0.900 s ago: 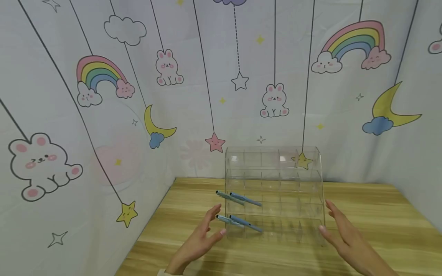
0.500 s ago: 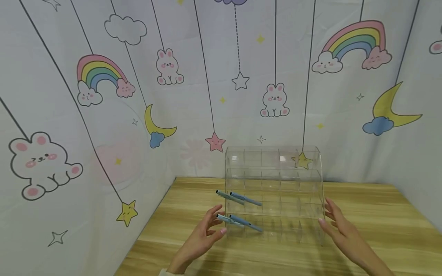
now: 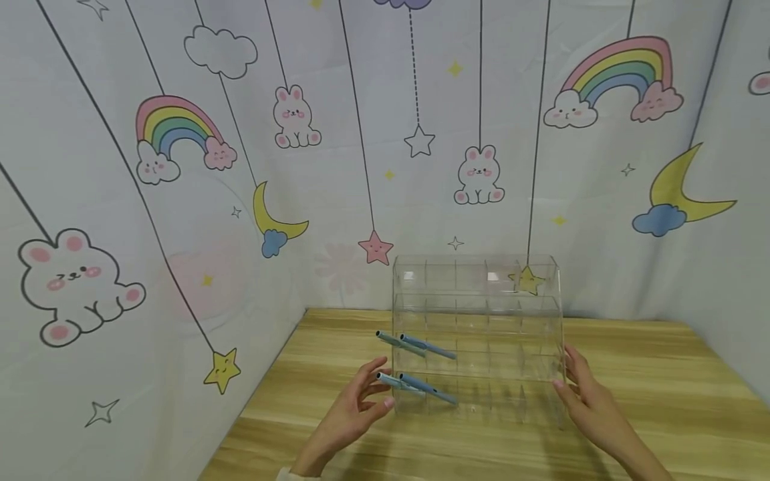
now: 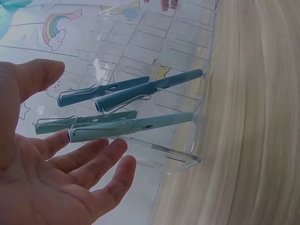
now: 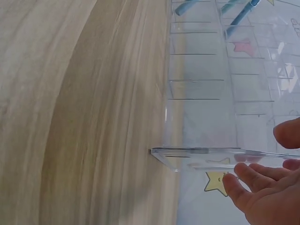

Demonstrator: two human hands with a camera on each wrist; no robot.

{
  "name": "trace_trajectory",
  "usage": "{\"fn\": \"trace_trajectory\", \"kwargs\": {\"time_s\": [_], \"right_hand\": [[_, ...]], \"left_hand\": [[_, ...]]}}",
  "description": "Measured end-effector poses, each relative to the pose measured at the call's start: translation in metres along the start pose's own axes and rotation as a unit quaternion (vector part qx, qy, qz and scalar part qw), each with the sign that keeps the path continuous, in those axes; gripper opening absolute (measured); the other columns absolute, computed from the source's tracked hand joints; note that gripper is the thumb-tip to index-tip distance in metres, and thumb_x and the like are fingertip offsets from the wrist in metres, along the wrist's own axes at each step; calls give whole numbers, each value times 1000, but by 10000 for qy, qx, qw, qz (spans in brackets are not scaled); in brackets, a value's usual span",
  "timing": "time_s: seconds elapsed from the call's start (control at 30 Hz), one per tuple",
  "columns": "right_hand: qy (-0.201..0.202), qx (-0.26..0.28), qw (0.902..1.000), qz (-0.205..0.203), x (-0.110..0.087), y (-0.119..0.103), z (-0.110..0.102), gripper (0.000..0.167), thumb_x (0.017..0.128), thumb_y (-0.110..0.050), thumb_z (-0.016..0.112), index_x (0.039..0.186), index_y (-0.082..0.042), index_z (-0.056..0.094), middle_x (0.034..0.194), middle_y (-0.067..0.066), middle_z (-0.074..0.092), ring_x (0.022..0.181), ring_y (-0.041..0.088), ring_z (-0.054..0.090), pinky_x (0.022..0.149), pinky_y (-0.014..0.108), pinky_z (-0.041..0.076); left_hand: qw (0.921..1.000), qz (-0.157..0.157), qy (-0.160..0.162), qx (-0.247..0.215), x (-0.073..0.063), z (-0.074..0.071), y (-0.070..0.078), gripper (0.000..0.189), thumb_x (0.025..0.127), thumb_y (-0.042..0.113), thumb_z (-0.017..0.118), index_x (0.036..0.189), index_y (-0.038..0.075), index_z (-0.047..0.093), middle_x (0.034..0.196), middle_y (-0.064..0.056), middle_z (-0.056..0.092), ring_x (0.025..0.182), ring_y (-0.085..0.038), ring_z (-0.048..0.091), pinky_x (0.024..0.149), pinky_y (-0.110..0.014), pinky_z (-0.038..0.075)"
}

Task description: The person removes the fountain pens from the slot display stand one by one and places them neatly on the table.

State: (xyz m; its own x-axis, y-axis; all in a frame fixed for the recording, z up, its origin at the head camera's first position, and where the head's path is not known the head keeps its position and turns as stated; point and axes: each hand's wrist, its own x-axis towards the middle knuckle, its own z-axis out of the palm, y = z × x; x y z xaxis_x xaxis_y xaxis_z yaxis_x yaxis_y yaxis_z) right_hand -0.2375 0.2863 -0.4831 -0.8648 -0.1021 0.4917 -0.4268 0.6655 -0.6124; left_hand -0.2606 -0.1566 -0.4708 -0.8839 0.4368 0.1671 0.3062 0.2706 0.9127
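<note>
Rack [image 3: 505, 366], clear plastic, tiered, sits on the wood table [image 3: 650, 374], right of centre in the head view. Pens lean in its left columns: an upper green pen [image 3: 400, 343] and upper blue pen [image 3: 428, 346], then a lower green pen [image 3: 394, 383] and lower blue pen [image 3: 427, 388] under them. Left hand [image 3: 349, 414] at lower centre by the rack's left side, fingers loose, grasping nothing. Right hand [image 3: 592, 404] at lower right by the other side, also ungripped; can't tell if it touches. White curtain [image 3: 337, 167] with rabbits, rainbows, stars fills the top.

Left wrist view: palm at lower left, thumb well apart from the fingers. Pens mid-frame, blues above greens; fingertips just below the greens, contact unclear.

Right wrist view: rack's side panel crosses lower right, fingertips right at it, thumb spread. Pen ends show along the top edge.
</note>
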Motion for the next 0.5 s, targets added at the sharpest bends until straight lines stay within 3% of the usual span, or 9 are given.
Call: {"fn": "trace_trajectory", "kwargs": {"time_s": [0.07, 0.1, 0.17, 0.23, 0.27, 0.3, 0.37, 0.43, 0.5], "right_hand": [[187, -25, 9997, -137, 2, 4, 3, 69, 109, -10, 60, 169, -7, 25, 154, 40, 51, 139, 10, 56, 89, 6, 50], [256, -27, 9995, -191, 3, 6, 5, 69, 109, -7, 60, 169, -8, 26, 153, 42, 51, 138, 11, 57, 88, 9, 54], [457, -118, 9984, -303, 6, 8, 9, 71, 106, 0, 61, 167, -7, 28, 149, 44, 53, 133, 26, 65, 84, 22, 64], [698, -370, 9959, -438, 7, 10, 13, 72, 101, 7, 64, 164, -2, 31, 137, 45, 61, 113, 46, 74, 71, 36, 66], [816, -491, 9942, -506, 7, 11, 15, 73, 98, 10, 65, 162, 1, 32, 129, 45, 66, 99, 46, 78, 64, 40, 64], [936, -611, 9920, -589, 8, 12, 17, 73, 95, 13, 66, 160, 4, 34, 121, 44, 69, 85, 43, 79, 57, 41, 61], [1130, -870, 9874, -682, 7, 12, 20, 73, 91, 15, 67, 157, 7, 36, 101, 38, 74, 63, 19, 69, 49, 34, 50], [1195, -991, 9855, -689, 6, 11, 22, 73, 90, 15, 67, 156, 7, 37, 86, 28, 74, 57, 3, 51, 47, 27, 39], [1195, -1018, 9853, -672, 6, 9, 23, 72, 91, 14, 66, 156, 6, 37, 80, 22, 73, 57, -2, 44, 47, 26, 36]], "left_hand": [[10000, 16, 34, -19, 1, 0, 0, 70, 107, 25, 68, 167, 18, 33, 165, -26, 46, 145, -46, 55, 111, -49, 56], [10000, 32, 61, -12, 1, 0, 0, 69, 107, 24, 68, 167, 17, 34, 164, -26, 47, 144, -47, 55, 111, -46, 56], [9999, 43, 144, 47, 3, 1, -2, 69, 106, 22, 70, 166, 18, 36, 163, -23, 50, 143, -45, 57, 109, -39, 56], [9996, 102, 241, 142, 4, 2, -5, 68, 105, 21, 71, 164, 16, 39, 161, -21, 53, 142, -43, 59, 105, -32, 55], [9993, 146, 294, 179, 4, 3, -6, 67, 104, 20, 72, 163, 13, 41, 160, -21, 54, 141, -43, 60, 103, -29, 55], [9990, 171, 355, 213, 5, 4, -8, 66, 103, 20, 73, 162, 12, 43, 159, -21, 55, 140, -43, 61, 102, -27, 56], [9982, 243, 483, 254, 6, 5, -11, 63, 103, 19, 74, 158, 8, 47, 156, -21, 58, 137, -43, 63, 99, -24, 56], [9973, 273, 626, 273, 6, 7, -14, 57, 103, 19, 74, 154, 6, 52, 153, -22, 61, 134, -43, 66, 98, -23, 56], [9960, 229, 805, 299, 6, 8, -16, 51, 103, 20, 74, 150, 7, 58, 150, -20, 65, 131, -40, 69, 97, -22, 57]]}}
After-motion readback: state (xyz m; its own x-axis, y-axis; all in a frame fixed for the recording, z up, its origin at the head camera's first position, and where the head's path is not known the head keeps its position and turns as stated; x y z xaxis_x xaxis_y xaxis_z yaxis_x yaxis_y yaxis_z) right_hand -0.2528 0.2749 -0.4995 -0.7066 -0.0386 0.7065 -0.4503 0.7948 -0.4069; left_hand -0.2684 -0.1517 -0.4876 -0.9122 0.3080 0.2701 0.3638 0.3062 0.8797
